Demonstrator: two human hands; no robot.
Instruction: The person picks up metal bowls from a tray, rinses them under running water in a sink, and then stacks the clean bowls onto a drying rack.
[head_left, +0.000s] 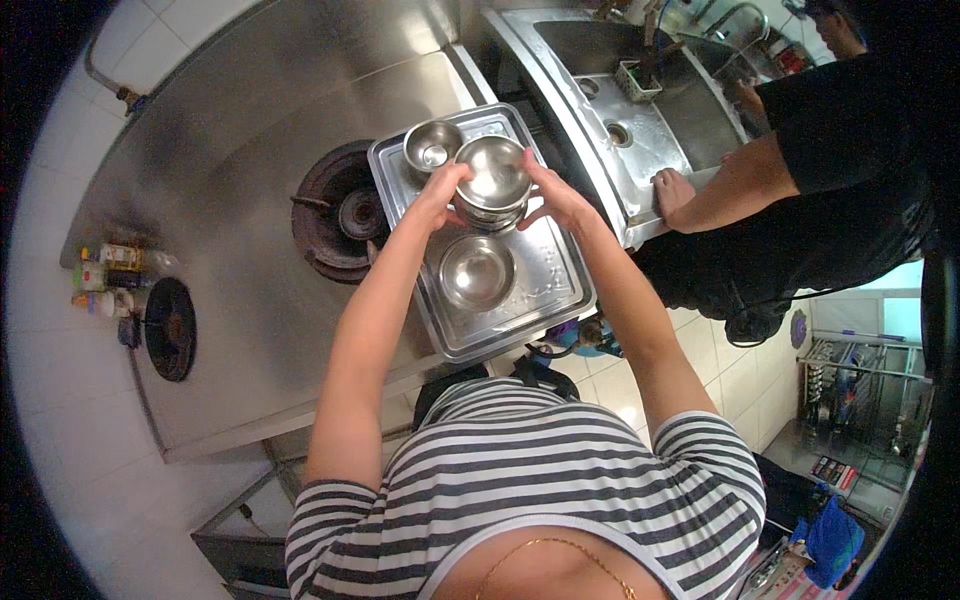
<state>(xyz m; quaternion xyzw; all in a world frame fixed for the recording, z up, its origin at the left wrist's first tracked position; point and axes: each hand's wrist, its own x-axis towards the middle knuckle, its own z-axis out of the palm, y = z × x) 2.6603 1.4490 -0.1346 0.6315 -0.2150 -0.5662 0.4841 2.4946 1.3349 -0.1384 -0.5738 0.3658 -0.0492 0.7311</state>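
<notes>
A stack of stainless steel bowls is held between my two hands above a rectangular metal tray. My left hand grips the stack's left side, its thumb at the rim of the top bowl. From the right, my right hand clasps the same stack. Behind the left hand, at the tray's far left corner, stands a smaller, deeper steel bowl. Another steel bowl sits on the tray nearer to me. Whether the stack's base touches the tray cannot be told.
A gas burner lies left of the tray on the steel counter. Farther left are a dark round burner and several bottles. At the right, a person in black leans over a steel sink holding a white basket.
</notes>
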